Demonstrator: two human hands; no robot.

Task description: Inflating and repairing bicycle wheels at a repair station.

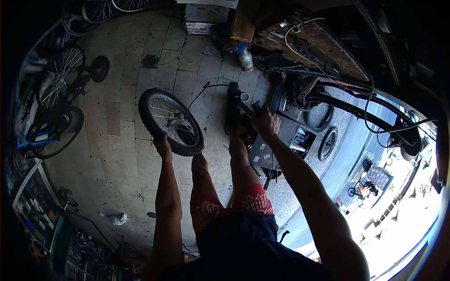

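My left hand (162, 147) grips the near-left edge of a bicycle wheel (147, 114) with a black knobby tyre and silver rim. The wheel is tilted in front of my legs. To its right, my right hand (267, 123) is closed around the dark handle of a floor pump (246, 108). The pump's lower end, by my dark-shod right foot (233, 105), is partly hidden. A thin black hose (198, 96) runs from near the foot to the wheel's spokes; its end at the rim is too small to make out.
Bicycles (61, 77) line the left side. A dark box (276, 147) with an open tray stands right of my legs, with loose tyres (320, 117) beyond. A bottle (245, 61) stands near a cluttered workbench (323, 51). A white cat-like shape (117, 218) lies on the tiled floor.
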